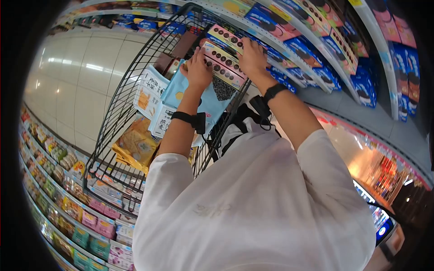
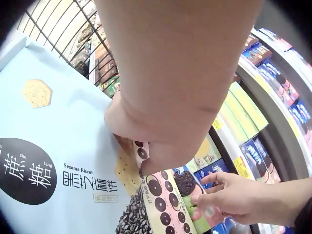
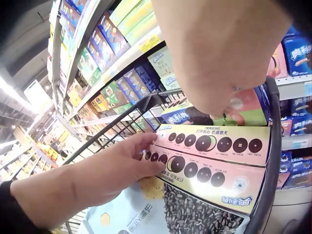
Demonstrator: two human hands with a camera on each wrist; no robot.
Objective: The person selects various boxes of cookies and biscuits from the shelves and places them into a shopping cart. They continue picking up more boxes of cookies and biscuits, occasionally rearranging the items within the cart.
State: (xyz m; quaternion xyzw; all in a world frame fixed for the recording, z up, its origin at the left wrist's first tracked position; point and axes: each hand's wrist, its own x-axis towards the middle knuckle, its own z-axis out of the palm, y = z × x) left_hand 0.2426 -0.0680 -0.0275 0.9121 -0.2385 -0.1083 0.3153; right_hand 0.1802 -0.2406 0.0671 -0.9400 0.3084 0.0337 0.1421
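In the head view both hands are over a wire shopping cart, at several long pink-and-yellow cookie boxes with printed rows of dark cookies. My left hand rests at the boxes' left end, fingers spread, with fingertips and thumb touching two neighbouring boxes. At the far side my right hand touches a further cookie box. In the left wrist view the right hand's fingers lie against that box's green-and-pink face. Below the boxes lies a light-blue sesame biscuit bag; the left forearm hides part of it.
Black wire walls of the cart surround the goods. A white-and-blue package and a yellow bag lie at its left. Stocked shelves stand close on the right. A tiled floor and more shelves are left.
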